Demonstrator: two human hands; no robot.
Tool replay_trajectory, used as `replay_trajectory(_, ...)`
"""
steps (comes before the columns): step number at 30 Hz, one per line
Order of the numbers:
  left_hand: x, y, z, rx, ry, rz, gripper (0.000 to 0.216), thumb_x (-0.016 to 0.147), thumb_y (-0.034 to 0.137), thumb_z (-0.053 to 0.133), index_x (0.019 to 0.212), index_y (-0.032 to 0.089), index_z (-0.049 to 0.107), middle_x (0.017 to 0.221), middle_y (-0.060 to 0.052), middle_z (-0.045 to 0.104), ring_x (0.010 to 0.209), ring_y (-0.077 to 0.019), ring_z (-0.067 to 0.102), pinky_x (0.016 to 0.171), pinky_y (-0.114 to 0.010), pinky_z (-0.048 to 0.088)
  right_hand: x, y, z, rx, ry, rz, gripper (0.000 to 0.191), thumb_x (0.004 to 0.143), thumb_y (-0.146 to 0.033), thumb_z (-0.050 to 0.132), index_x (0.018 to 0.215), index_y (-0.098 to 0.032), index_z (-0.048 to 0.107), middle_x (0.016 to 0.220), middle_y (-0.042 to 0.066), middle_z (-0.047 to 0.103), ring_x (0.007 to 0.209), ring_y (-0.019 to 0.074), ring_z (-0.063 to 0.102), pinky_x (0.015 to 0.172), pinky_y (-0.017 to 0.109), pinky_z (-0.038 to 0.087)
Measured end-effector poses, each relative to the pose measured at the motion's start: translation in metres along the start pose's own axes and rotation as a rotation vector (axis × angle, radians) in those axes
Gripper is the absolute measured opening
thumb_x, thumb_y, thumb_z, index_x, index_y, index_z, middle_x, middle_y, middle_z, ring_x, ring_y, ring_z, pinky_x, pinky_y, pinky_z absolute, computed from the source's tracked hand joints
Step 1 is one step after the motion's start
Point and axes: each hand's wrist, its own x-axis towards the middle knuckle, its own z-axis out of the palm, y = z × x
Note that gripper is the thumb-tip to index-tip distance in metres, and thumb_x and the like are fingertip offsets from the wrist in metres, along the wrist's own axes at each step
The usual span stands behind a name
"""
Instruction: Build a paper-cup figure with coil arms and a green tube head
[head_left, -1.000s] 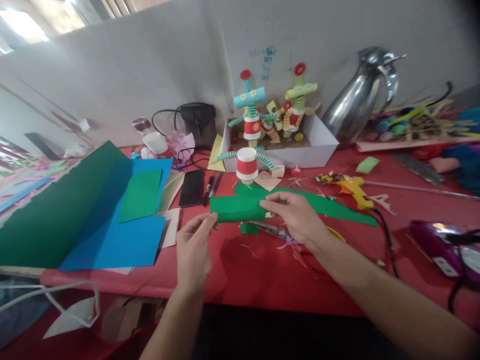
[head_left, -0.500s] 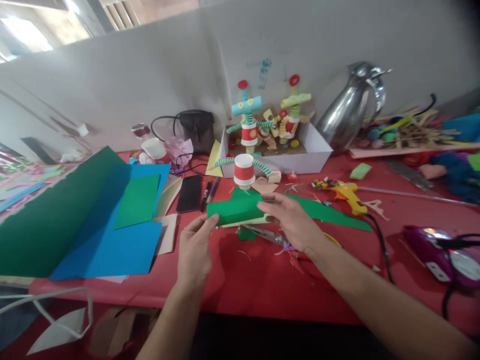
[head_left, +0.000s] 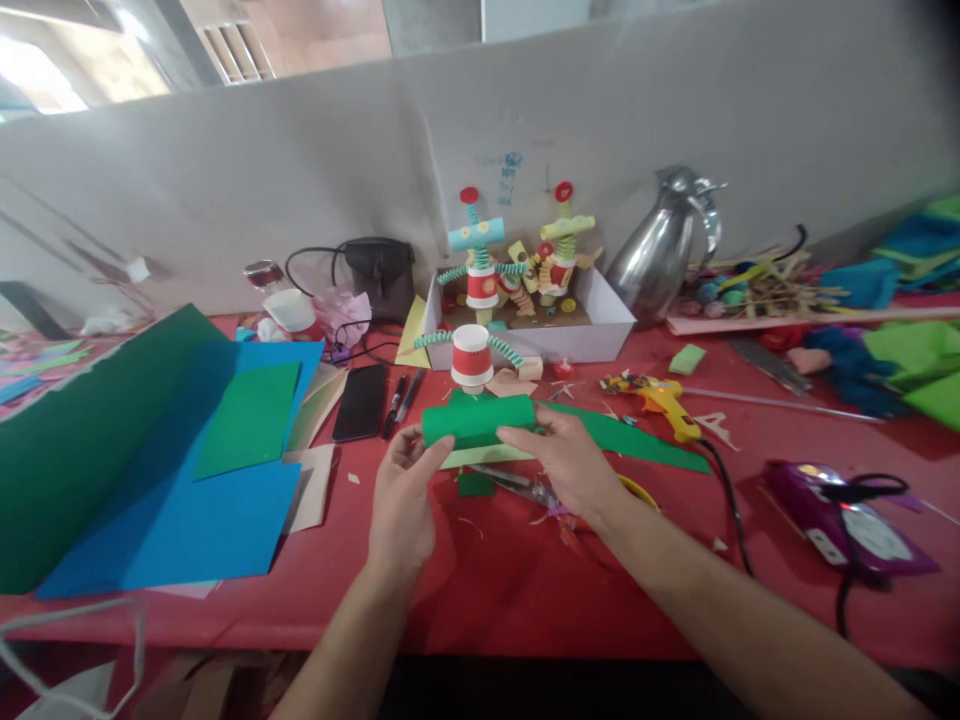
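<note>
A sheet of green paper (head_left: 480, 418), curled into a tube, is held level above the table between both hands. My left hand (head_left: 409, 490) pinches its left end, thumb in front and fingers behind. At the right end my right hand (head_left: 566, 460) grips it, the thumb lying along the front. Below the tube a pale green strip (head_left: 487, 456) shows, and a pair of scissors (head_left: 517, 483) lies partly under my right hand. Just behind stands a red and white paper cup (head_left: 472, 357) with coiled paper arms.
A white box (head_left: 555, 345) holds paper-cup robot figures (head_left: 481, 285). To the right are a yellow glue gun (head_left: 667, 402), a purple device (head_left: 840, 520) with a cord and a steel jug (head_left: 660, 250). A phone (head_left: 360, 402), pens and blue card (head_left: 180, 540) lie left.
My right thumb has moved inward along the front of the green tube, which now looks more evenly rounded. The camera view has shifted, so the table sits slightly lower and further left.
</note>
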Motion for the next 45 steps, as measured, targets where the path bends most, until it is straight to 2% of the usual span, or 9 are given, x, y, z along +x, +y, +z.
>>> replay_trajectory(4, 0.003, 0.000, 0.004, 0.016, -0.036, 0.007, 0.039, 0.068, 0.018, 0.081, 0.096, 0.020, 0.055, 0.085, 0.001, 0.074, 0.073, -0.0121, 0.068, 0.075, -0.025, 0.051, 0.003, 0.000, -0.002, -0.077, 0.000, -0.054, 0.017, 0.065, -0.034, 0.080, 0.075, -0.021, 0.074, 0.092, 0.003, 0.073, 0.088, 0.0228, 0.064, 0.084, 0.038, 0.048)
replay_trajectory(13, 0.007, 0.003, 0.004, 0.034, -0.097, 0.038, 0.042, 0.069, 0.020, 0.079, 0.102, 0.021, 0.053, 0.086, 0.000, 0.072, 0.073, -0.0127, 0.067, 0.072, -0.025, 0.050, 0.004, -0.005, -0.005, -0.122, -0.014, -0.090, 0.015, 0.066, -0.032, 0.080, 0.077, -0.021, 0.077, 0.103, 0.005, 0.073, 0.094, 0.0232, 0.064, 0.085, 0.037, 0.048)
replay_trajectory(18, 0.023, 0.012, 0.004, 0.068, -0.154, 0.031, 0.048, 0.067, 0.020, 0.081, 0.105, 0.021, 0.052, 0.082, 0.000, 0.072, 0.070, -0.0131, 0.067, 0.072, -0.026, 0.051, 0.005, -0.011, -0.008, -0.073, -0.011, -0.018, 0.025, 0.068, -0.035, 0.080, 0.089, -0.021, 0.077, 0.090, 0.004, 0.075, 0.084, 0.0228, 0.066, 0.083, 0.039, 0.049)
replay_trajectory(22, 0.040, 0.019, 0.005, 0.116, -0.241, 0.038, 0.050, 0.065, 0.019, 0.083, 0.106, 0.021, 0.055, 0.083, 0.000, 0.071, 0.073, -0.0131, 0.066, 0.069, -0.023, 0.050, 0.009, -0.014, -0.013, -0.136, 0.003, -0.117, 0.024, 0.073, -0.037, 0.078, 0.093, -0.023, 0.076, 0.097, 0.004, 0.075, 0.093, 0.0242, 0.065, 0.088, 0.040, 0.049)
replay_trajectory(26, 0.047, 0.017, 0.001, 0.162, -0.284, 0.065, 0.031, 0.065, 0.023, 0.083, 0.091, 0.019, 0.066, 0.086, -0.001, 0.071, 0.070, -0.0115, 0.064, 0.064, -0.022, 0.050, 0.012, -0.016, -0.017, -0.251, 0.042, -0.185, 0.022, 0.076, -0.039, 0.076, 0.091, -0.024, 0.077, 0.102, 0.005, 0.074, 0.098, 0.0257, 0.064, 0.090, 0.041, 0.048)
replay_trajectory(31, 0.054, 0.008, -0.011, 0.095, -0.175, -0.036, 0.023, 0.058, 0.026, 0.087, 0.072, 0.016, 0.072, 0.071, -0.002, 0.071, 0.063, -0.0112, 0.062, 0.060, -0.021, 0.049, 0.012, -0.015, -0.018, -0.305, 0.024, -0.221, 0.023, 0.078, -0.039, 0.076, 0.096, -0.025, 0.074, 0.104, 0.004, 0.073, 0.100, 0.0251, 0.063, 0.092, 0.041, 0.046)
replay_trajectory(36, 0.064, 0.005, -0.023, 0.006, -0.034, -0.082, 0.028, 0.047, 0.022, 0.092, 0.064, 0.015, 0.071, 0.060, 0.001, 0.067, 0.055, -0.0074, 0.059, 0.056, -0.017, 0.047, 0.013, -0.014, -0.019, -0.407, 0.099, -0.398, 0.018, 0.078, -0.037, 0.076, 0.093, -0.028, 0.072, 0.102, 0.002, 0.069, 0.101, 0.0229, 0.061, 0.094, 0.040, 0.043)
replay_trajectory(41, 0.065, 0.004, -0.024, 0.025, -0.107, -0.105, 0.024, 0.049, 0.021, 0.091, 0.064, 0.016, 0.073, 0.059, -0.001, 0.068, 0.054, -0.0098, 0.060, 0.054, -0.020, 0.048, 0.006, -0.021, -0.015, -0.525, 0.139, -0.546, 0.005, 0.082, -0.032, 0.074, 0.081, -0.027, 0.072, 0.091, 0.001, 0.066, 0.093, 0.0215, 0.061, 0.089, 0.040, 0.044)
replay_trajectory(45, 0.065, -0.001, -0.019, -0.027, -0.174, -0.141, 0.026, 0.046, 0.022, 0.092, 0.066, 0.018, 0.075, 0.065, -0.003, 0.072, 0.060, -0.0134, 0.065, 0.060, -0.024, 0.052, -0.008, -0.031, -0.007, -0.682, 0.152, -0.834, 0.008, 0.083, -0.020, 0.071, 0.080, -0.027, 0.072, 0.080, 0.001, 0.064, 0.084, 0.0205, 0.056, 0.077, 0.038, 0.046)
